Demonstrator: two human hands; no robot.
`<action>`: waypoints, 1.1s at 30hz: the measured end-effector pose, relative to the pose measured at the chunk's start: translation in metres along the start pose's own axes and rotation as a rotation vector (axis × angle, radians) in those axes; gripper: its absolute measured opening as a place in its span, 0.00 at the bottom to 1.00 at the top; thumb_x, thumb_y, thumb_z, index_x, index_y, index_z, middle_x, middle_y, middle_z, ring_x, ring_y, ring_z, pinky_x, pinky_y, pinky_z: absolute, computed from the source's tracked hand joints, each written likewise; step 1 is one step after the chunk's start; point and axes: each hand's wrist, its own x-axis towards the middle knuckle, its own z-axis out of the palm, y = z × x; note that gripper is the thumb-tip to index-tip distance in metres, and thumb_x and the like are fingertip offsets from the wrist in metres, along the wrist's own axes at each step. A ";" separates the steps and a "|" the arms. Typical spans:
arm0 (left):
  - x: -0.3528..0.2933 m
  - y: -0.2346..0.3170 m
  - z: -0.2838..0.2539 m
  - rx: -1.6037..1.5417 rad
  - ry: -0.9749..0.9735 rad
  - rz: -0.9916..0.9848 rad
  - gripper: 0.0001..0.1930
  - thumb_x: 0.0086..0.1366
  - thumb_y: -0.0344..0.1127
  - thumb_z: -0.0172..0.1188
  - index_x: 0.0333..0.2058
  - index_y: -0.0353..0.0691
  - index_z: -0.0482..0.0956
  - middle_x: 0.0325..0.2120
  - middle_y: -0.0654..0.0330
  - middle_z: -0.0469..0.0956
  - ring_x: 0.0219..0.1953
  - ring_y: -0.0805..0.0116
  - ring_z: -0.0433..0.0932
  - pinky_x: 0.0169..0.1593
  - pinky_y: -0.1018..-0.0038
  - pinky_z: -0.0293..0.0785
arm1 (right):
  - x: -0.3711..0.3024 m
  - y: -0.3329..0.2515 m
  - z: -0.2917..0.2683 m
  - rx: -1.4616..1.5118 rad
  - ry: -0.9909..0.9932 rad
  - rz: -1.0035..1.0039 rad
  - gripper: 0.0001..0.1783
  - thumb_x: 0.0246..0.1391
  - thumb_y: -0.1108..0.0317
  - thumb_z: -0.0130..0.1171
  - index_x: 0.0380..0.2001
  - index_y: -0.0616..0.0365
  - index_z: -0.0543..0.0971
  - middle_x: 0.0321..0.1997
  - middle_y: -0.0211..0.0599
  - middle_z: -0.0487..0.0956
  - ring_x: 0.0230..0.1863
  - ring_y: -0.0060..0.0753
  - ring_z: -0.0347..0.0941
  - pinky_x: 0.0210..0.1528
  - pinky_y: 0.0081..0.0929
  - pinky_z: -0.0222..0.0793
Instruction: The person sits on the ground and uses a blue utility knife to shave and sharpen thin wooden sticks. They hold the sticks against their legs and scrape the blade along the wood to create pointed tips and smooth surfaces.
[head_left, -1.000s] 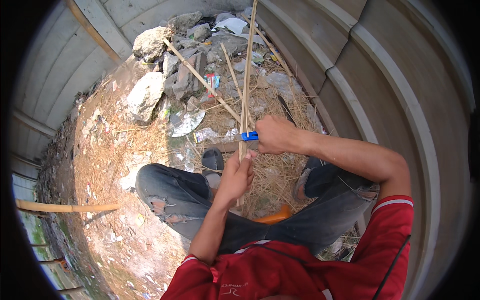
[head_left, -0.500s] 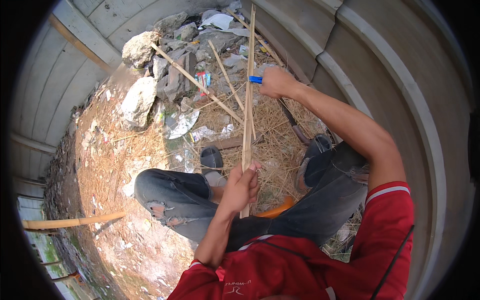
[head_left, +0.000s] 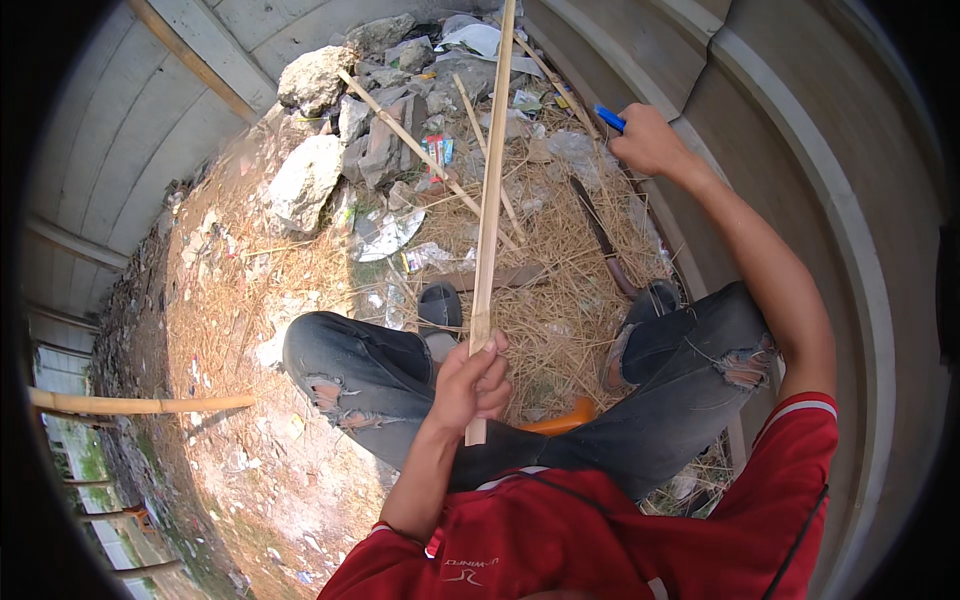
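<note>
A long, pale bamboo strip [head_left: 487,230] runs up the middle of the view, its far end leaving the top edge. My left hand [head_left: 473,383] is closed round it near its lower end, just in front of my lap. Out to the right, by the corrugated wall, my right hand [head_left: 647,140] grips a slim blue tool [head_left: 609,118]; only part of it shows, and I cannot make out its kind. That tool is apart from the strip. On the straw between strip and wall lies a long knife [head_left: 597,228] with a dark blade and brown handle.
More bamboo strips [head_left: 408,139] lean on or lie by the rocks [head_left: 312,80] ahead. A corrugated wall [head_left: 800,150] rises close on the right. An orange object [head_left: 560,418] lies between my legs. A bamboo pole [head_left: 150,403] juts in from the left.
My right hand with the blue tool has moved off the strip, to the right and slightly farther away. The strip's near end has shifted a little left, still held in my left hand.
</note>
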 end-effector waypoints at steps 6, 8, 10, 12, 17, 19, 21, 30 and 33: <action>0.028 0.010 0.019 0.046 0.000 0.036 0.10 0.79 0.41 0.44 0.47 0.44 0.68 0.14 0.73 0.51 0.10 0.82 0.48 0.13 0.80 0.45 | -0.074 -0.095 0.040 0.124 -0.287 -0.343 0.12 0.33 0.71 0.59 0.16 0.74 0.76 0.17 0.66 0.73 0.26 0.68 0.76 0.33 0.52 0.74; 0.034 0.012 0.024 0.047 -0.008 0.041 0.09 0.78 0.41 0.44 0.47 0.44 0.69 0.14 0.73 0.51 0.10 0.82 0.47 0.12 0.80 0.46 | -0.087 -0.104 0.048 0.155 -0.373 -0.349 0.12 0.33 0.70 0.60 0.16 0.73 0.77 0.17 0.65 0.73 0.27 0.67 0.77 0.33 0.52 0.75; 0.038 0.013 0.026 0.045 -0.007 0.048 0.09 0.78 0.41 0.44 0.46 0.45 0.69 0.14 0.73 0.51 0.10 0.82 0.48 0.12 0.80 0.46 | -0.091 -0.109 0.049 0.217 -0.447 -0.331 0.11 0.33 0.70 0.60 0.15 0.72 0.77 0.17 0.64 0.74 0.27 0.67 0.77 0.32 0.52 0.75; 0.040 0.012 0.028 0.039 0.027 0.039 0.09 0.78 0.41 0.44 0.46 0.45 0.70 0.14 0.73 0.52 0.10 0.82 0.48 0.12 0.80 0.46 | -0.090 -0.111 0.046 0.196 -0.414 -0.350 0.11 0.34 0.70 0.60 0.15 0.72 0.77 0.17 0.64 0.74 0.26 0.67 0.77 0.32 0.52 0.76; 0.043 0.009 0.030 0.063 0.039 0.009 0.09 0.78 0.42 0.44 0.46 0.45 0.69 0.14 0.72 0.52 0.10 0.81 0.48 0.13 0.79 0.45 | -0.094 -0.111 0.052 0.158 -0.363 -0.305 0.12 0.35 0.69 0.60 0.17 0.72 0.78 0.18 0.64 0.76 0.27 0.67 0.78 0.33 0.50 0.77; 0.040 0.007 0.036 0.085 0.081 0.004 0.08 0.78 0.41 0.46 0.44 0.46 0.70 0.14 0.73 0.52 0.10 0.82 0.48 0.12 0.80 0.46 | -0.084 -0.107 0.054 0.131 -0.365 -0.294 0.13 0.36 0.68 0.61 0.18 0.73 0.79 0.20 0.64 0.77 0.29 0.67 0.79 0.35 0.50 0.78; 0.043 0.009 0.033 0.128 0.089 -0.036 0.08 0.78 0.41 0.46 0.43 0.46 0.70 0.14 0.73 0.51 0.10 0.82 0.48 0.13 0.80 0.45 | -0.075 -0.102 0.046 0.067 -0.381 -0.202 0.13 0.36 0.68 0.61 0.20 0.73 0.80 0.23 0.63 0.79 0.30 0.66 0.80 0.36 0.49 0.79; 0.004 -0.010 0.042 0.161 0.035 -0.139 0.10 0.79 0.42 0.45 0.41 0.43 0.67 0.14 0.72 0.51 0.10 0.81 0.47 0.13 0.78 0.45 | 0.000 -0.030 0.033 0.071 -0.135 0.092 0.16 0.40 0.67 0.58 0.27 0.73 0.83 0.31 0.65 0.82 0.37 0.62 0.83 0.41 0.48 0.79; 0.001 -0.020 0.037 0.124 -0.047 -0.142 0.10 0.79 0.42 0.44 0.41 0.42 0.67 0.14 0.72 0.51 0.10 0.81 0.48 0.13 0.78 0.45 | 0.013 -0.003 0.038 0.063 -0.033 0.077 0.16 0.40 0.67 0.58 0.26 0.73 0.83 0.30 0.66 0.81 0.36 0.64 0.82 0.40 0.49 0.79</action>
